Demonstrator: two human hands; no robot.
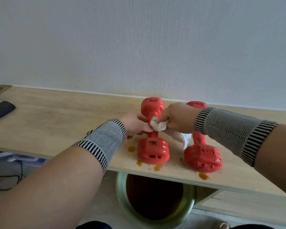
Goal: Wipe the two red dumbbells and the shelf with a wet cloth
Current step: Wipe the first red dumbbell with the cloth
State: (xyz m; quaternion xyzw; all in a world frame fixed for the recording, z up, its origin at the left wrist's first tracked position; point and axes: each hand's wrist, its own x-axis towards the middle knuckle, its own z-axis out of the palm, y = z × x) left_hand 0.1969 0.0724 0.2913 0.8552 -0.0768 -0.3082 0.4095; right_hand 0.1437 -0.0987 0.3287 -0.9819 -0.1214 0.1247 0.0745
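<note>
Red left dumbbell [153, 129] mid-wipe — right hand [177, 119] pinches cloth [158, 125] on grip, left hand [135, 123] clasps bar. Next — likely ends, second dumbbell [202, 146], stained shelf [56, 113].

We see two dumbbells [153, 142] side by side on the shelf [59, 116], a remote [0, 110] far left, a basin [155, 200] below.

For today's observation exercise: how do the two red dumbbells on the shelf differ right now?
The left dumbbell is being handled: the left hand steadies its bar while the right hand rubs a cloth on it. The right dumbbell lies untouched, its bar partly hidden behind the right wrist. Both are red, lie side by side on the shelf, among brown spots.
</note>
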